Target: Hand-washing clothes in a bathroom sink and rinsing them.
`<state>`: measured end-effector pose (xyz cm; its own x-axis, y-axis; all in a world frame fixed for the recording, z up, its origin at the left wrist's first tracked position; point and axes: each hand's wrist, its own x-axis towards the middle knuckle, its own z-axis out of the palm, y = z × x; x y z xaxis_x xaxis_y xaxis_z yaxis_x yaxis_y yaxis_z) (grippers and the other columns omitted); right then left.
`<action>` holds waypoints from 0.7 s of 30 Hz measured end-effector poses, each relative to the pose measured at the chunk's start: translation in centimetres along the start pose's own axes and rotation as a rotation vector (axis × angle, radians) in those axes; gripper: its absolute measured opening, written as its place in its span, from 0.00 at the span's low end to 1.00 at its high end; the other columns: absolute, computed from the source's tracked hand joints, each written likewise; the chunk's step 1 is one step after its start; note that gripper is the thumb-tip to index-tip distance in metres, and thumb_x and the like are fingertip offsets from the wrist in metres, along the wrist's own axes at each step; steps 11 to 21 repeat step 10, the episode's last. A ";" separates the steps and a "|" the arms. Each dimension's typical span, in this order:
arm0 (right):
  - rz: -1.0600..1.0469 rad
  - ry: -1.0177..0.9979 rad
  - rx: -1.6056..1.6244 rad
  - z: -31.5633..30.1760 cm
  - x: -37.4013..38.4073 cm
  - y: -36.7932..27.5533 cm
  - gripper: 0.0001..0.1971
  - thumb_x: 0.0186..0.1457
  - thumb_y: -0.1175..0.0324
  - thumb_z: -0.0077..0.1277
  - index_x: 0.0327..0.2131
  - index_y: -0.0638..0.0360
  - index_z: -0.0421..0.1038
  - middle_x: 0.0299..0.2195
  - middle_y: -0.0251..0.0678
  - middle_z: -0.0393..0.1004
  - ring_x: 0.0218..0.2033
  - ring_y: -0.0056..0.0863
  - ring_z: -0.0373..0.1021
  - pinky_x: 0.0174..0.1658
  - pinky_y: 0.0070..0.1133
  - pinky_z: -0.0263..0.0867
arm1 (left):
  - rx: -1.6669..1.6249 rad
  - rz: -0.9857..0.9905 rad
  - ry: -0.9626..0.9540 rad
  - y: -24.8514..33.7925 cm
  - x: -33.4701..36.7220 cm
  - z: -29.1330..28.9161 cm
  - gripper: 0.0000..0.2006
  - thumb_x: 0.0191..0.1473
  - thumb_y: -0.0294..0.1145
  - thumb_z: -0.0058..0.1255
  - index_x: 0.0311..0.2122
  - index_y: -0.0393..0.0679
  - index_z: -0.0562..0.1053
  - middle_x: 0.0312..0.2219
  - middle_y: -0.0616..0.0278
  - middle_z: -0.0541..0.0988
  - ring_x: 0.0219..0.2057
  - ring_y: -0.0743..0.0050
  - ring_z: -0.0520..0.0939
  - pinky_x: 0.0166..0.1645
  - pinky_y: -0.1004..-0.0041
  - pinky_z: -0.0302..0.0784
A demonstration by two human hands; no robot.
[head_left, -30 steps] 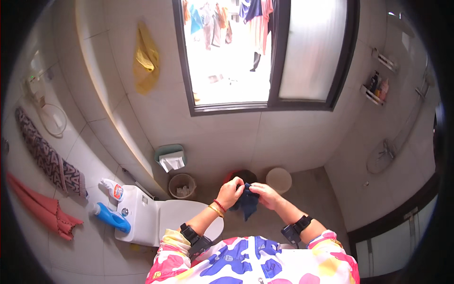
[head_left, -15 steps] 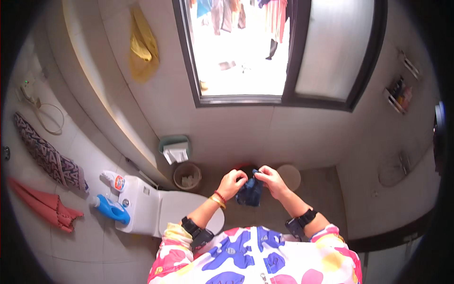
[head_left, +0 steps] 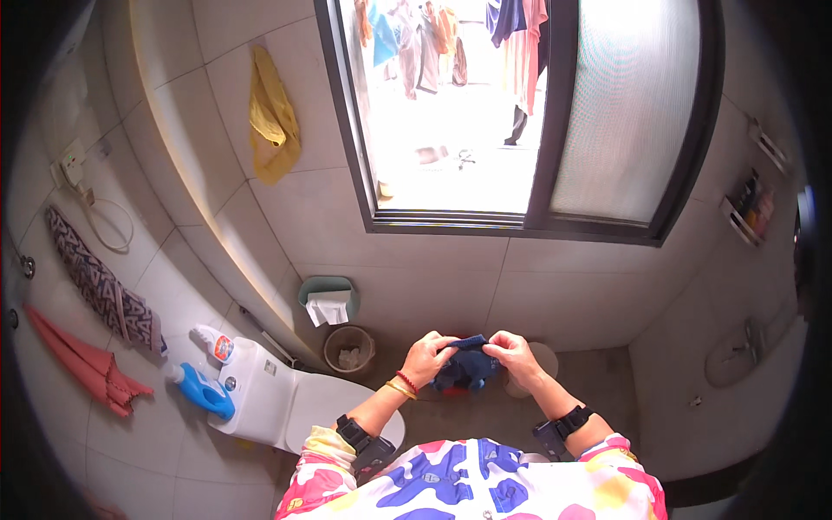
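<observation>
A dark blue piece of cloth (head_left: 468, 366), bunched in its lower part, hangs between my two hands. Its upper edge is stretched sideways. My left hand (head_left: 426, 359) pinches one end of that edge, and my right hand (head_left: 513, 355) grips the other end. What garment it is, I cannot make out. Just under the cloth a bit of something red (head_left: 454, 391) shows, mostly hidden. Behind my right hand stands a pale round bucket or stool (head_left: 544, 357), partly covered by the hand.
Left of me is a white toilet (head_left: 342, 407), with a blue bottle (head_left: 204, 392) and a spray bottle (head_left: 213, 343) on its tank. A waste bin (head_left: 330, 348) stands beyond it, below a tissue holder (head_left: 352, 299). An open window (head_left: 451, 223) is ahead; a shower hose hangs right.
My hands have spread further apart, pulling the cloth's top edge out straight. Before, the cloth hung down bunched between them. The whole view has tilted slightly upward.
</observation>
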<state>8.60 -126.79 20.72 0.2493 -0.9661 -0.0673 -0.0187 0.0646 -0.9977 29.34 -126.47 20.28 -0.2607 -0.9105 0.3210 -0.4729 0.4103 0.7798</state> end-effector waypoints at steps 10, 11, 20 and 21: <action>0.025 -0.057 0.026 -3.9 0.3 0.9 0.08 0.46 0.64 0.49 0.22 0.54 0.63 0.18 0.20 0.60 0.20 0.10 0.55 0.23 0.11 0.53 | -0.315 0.046 -0.206 1.7 1.2 1.8 0.09 0.45 0.29 0.50 0.35 0.41 0.71 0.28 0.66 0.71 0.30 0.81 0.71 0.36 0.80 0.67; 0.025 -0.057 0.026 -3.9 0.3 0.9 0.08 0.46 0.64 0.49 0.22 0.54 0.63 0.18 0.20 0.60 0.20 0.10 0.55 0.23 0.11 0.53 | -0.315 0.046 -0.206 1.7 1.2 1.8 0.09 0.45 0.29 0.50 0.35 0.41 0.71 0.28 0.66 0.71 0.30 0.81 0.71 0.36 0.80 0.67; 0.025 -0.057 0.026 -3.9 0.3 0.9 0.08 0.46 0.64 0.49 0.22 0.54 0.63 0.18 0.20 0.60 0.20 0.10 0.55 0.23 0.11 0.53 | -0.315 0.046 -0.206 1.7 1.2 1.8 0.09 0.45 0.29 0.50 0.35 0.41 0.71 0.28 0.66 0.71 0.30 0.81 0.71 0.36 0.80 0.67; 0.025 -0.057 0.026 -3.9 0.3 0.9 0.08 0.46 0.64 0.49 0.22 0.54 0.63 0.18 0.20 0.60 0.20 0.10 0.55 0.23 0.11 0.53 | -0.315 0.046 -0.206 1.7 1.2 1.8 0.09 0.45 0.29 0.50 0.35 0.41 0.71 0.28 0.66 0.71 0.30 0.81 0.71 0.36 0.80 0.67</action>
